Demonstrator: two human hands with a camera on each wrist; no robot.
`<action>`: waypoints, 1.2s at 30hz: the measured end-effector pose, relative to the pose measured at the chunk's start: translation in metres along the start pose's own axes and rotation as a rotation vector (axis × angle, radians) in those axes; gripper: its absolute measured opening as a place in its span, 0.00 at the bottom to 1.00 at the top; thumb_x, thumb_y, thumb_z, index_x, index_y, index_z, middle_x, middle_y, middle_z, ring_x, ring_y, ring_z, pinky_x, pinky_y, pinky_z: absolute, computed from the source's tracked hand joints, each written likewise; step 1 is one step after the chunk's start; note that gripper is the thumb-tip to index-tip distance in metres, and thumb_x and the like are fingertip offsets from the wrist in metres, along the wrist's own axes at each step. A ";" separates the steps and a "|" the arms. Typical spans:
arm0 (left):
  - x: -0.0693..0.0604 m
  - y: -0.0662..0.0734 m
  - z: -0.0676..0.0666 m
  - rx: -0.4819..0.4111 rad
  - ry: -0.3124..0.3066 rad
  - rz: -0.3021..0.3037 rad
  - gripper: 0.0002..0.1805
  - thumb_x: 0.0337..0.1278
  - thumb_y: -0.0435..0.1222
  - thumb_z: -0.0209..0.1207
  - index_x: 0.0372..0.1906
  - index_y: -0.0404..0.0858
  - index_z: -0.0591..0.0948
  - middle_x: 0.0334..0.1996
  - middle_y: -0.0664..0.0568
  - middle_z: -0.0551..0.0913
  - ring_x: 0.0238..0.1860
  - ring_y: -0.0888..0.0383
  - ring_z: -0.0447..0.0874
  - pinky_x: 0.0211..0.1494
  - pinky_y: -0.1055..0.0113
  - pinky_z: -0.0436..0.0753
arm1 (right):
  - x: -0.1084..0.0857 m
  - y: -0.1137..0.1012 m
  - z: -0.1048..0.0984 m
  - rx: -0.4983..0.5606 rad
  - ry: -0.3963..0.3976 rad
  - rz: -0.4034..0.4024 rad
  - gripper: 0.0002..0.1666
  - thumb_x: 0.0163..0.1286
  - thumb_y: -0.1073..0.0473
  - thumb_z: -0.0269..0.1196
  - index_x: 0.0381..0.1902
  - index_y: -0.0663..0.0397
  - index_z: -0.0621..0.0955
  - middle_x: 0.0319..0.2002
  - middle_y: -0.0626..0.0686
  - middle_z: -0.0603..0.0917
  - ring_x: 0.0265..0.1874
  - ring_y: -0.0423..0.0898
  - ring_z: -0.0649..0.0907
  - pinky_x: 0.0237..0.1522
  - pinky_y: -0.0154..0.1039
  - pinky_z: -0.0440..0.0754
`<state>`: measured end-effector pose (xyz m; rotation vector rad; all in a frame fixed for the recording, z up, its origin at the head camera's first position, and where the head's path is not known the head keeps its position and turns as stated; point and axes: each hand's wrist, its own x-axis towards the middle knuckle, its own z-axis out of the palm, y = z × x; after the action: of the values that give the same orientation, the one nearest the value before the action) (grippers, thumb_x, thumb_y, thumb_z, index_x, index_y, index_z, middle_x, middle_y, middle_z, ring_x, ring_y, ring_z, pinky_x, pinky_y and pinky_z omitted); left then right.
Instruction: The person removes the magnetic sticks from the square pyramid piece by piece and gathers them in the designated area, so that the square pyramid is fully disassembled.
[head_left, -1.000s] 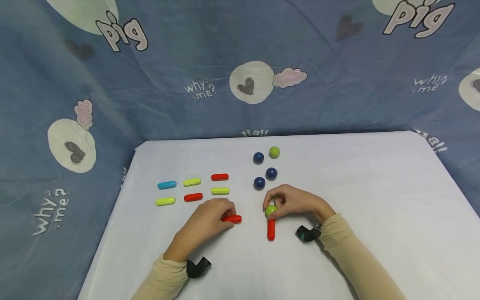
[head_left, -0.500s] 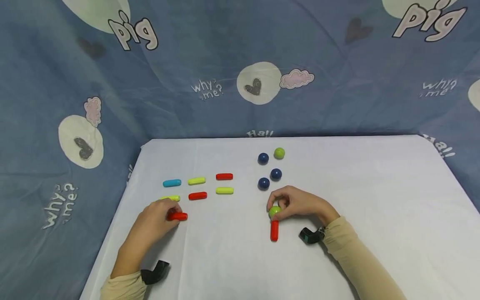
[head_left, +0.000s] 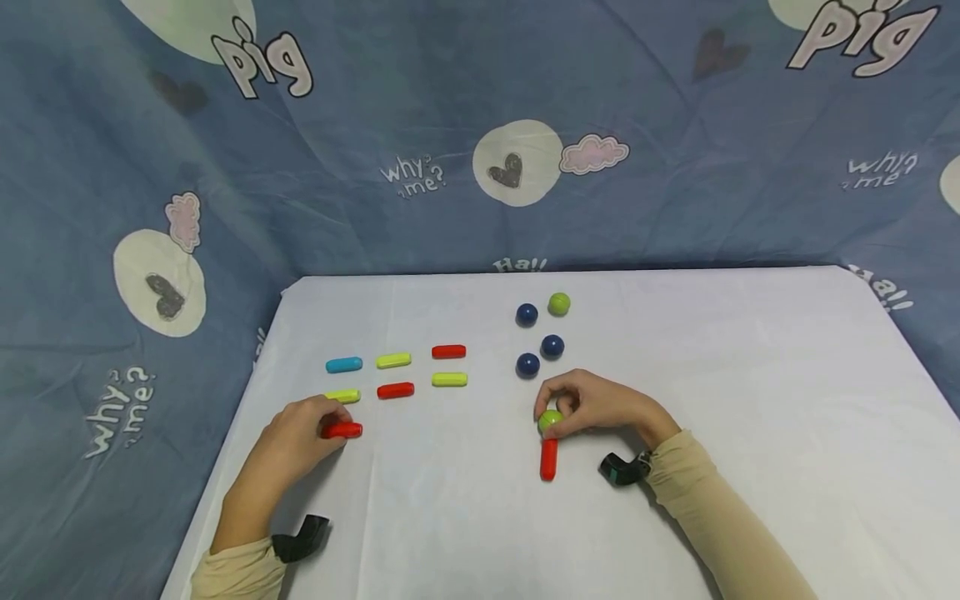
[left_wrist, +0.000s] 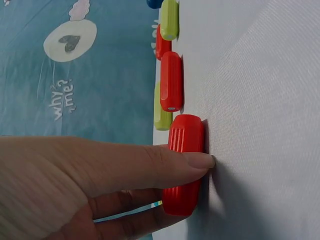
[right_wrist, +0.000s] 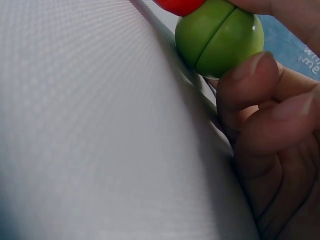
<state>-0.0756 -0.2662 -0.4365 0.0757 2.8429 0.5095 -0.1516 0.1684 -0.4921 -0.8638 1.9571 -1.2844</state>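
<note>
In the head view my left hand [head_left: 288, 446] pinches a short red rod [head_left: 347, 430] at the near left end of the rows of rods. The left wrist view shows the thumb across the ribbed middle of this rod [left_wrist: 186, 134], which lies at the white surface. My right hand [head_left: 600, 406] holds a green ball [head_left: 550, 420] between thumb and fingers. A second red rod [head_left: 549, 461] points from that ball towards the near edge, its end touching the ball [right_wrist: 220, 39] in the right wrist view.
Two rows of rods lie beyond my left hand, among them a blue rod [head_left: 344, 365], a red rod [head_left: 395, 390] and a yellow-green rod [head_left: 449, 379]. Past my right hand are several balls, including a dark blue ball [head_left: 527, 365] and a green ball [head_left: 558, 304]. A patterned blue cloth [head_left: 337, 225] hangs behind the white table [head_left: 712, 350].
My left hand has moved left with the red rod, from near the middle to beside the near yellow-green rod. My right hand stays on the green ball. The head view has shifted slightly.
</note>
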 end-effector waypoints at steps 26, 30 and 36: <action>-0.006 0.023 -0.001 -0.049 0.139 0.133 0.17 0.47 0.29 0.77 0.45 0.38 0.88 0.40 0.48 0.88 0.43 0.51 0.84 0.47 0.51 0.84 | 0.001 -0.002 0.000 0.018 0.007 0.022 0.13 0.63 0.61 0.74 0.46 0.53 0.86 0.18 0.44 0.75 0.15 0.34 0.71 0.20 0.29 0.70; -0.006 0.050 0.012 -0.113 0.120 0.221 0.13 0.51 0.32 0.76 0.42 0.41 0.88 0.35 0.55 0.86 0.36 0.59 0.79 0.41 0.63 0.81 | 0.000 -0.001 0.000 0.019 0.007 0.011 0.15 0.63 0.60 0.74 0.47 0.54 0.87 0.18 0.45 0.78 0.15 0.35 0.74 0.21 0.29 0.73; 0.000 0.094 0.053 -0.217 0.017 0.366 0.10 0.54 0.37 0.76 0.39 0.46 0.87 0.32 0.62 0.84 0.33 0.64 0.78 0.39 0.71 0.80 | 0.000 0.002 -0.001 0.045 0.004 0.010 0.20 0.61 0.64 0.74 0.51 0.53 0.85 0.24 0.47 0.85 0.22 0.37 0.80 0.31 0.30 0.79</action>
<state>-0.0619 -0.1602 -0.4519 0.5587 2.7772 0.8924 -0.1523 0.1694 -0.4936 -0.8284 1.9259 -1.3203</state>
